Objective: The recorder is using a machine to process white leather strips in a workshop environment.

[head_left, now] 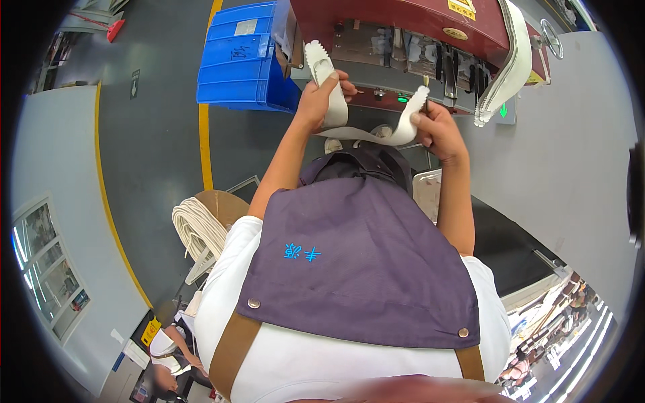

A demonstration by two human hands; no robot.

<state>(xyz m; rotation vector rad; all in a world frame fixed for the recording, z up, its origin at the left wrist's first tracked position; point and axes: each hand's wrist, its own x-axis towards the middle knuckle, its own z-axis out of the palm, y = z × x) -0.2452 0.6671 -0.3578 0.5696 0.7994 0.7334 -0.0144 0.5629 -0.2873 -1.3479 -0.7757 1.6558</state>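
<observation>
A white flat belt (400,136) with finger-like toothed ends spans my two hands, sagging in a loop between them. My left hand (316,105) grips it near one toothed end, which points up and away from me. In my right hand (440,132) is the other toothed end, pinched between thumb and fingers and raised. Both hands are just in front of the red machine (396,21), whose front bears a lit green button (403,98). A dark thin part near the right fingertips is too small to make out.
A blue plastic crate (235,60) stands left of the machine. More white toothed belts (507,80) hang over its right side, near a handwheel (551,39). Coiled white cord (196,225) lies at my left. Another person (168,349) is at the lower left.
</observation>
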